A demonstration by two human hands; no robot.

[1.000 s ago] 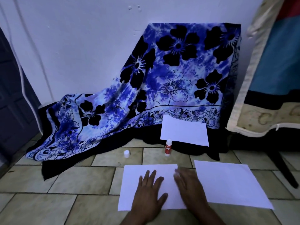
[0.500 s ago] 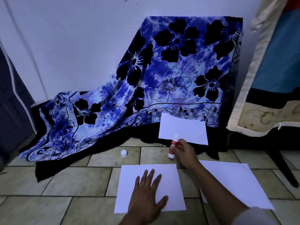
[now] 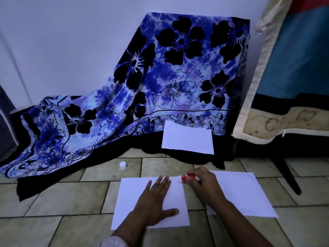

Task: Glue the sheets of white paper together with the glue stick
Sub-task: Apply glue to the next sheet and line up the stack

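Note:
Three white paper sheets lie on the tiled floor. My left hand [image 3: 154, 204] presses flat, fingers spread, on the near left sheet [image 3: 131, 198]. My right hand [image 3: 204, 184] grips the red-and-white glue stick [image 3: 187, 177], held sideways with its uncapped tip touching the top right corner of that sheet. A second sheet [image 3: 247, 193] lies to the right, partly under my right forearm. The third sheet [image 3: 187, 139] rests farther back on the dark hem of the cloth. The small white glue cap [image 3: 122, 165] stands on the floor, apart from the sheets.
A blue floral cloth [image 3: 160, 82] drapes over something against the white wall. A mattress [image 3: 288, 86] leans at the right, with a dark furniture leg [image 3: 288, 175] below it. Beige floor tiles [image 3: 62, 198] surround the sheets.
My right hand left the near sheet, picked up the glue stick from the floor behind it, and brought it down to the sheet's top right corner. My left hand stayed pressed on the sheet.

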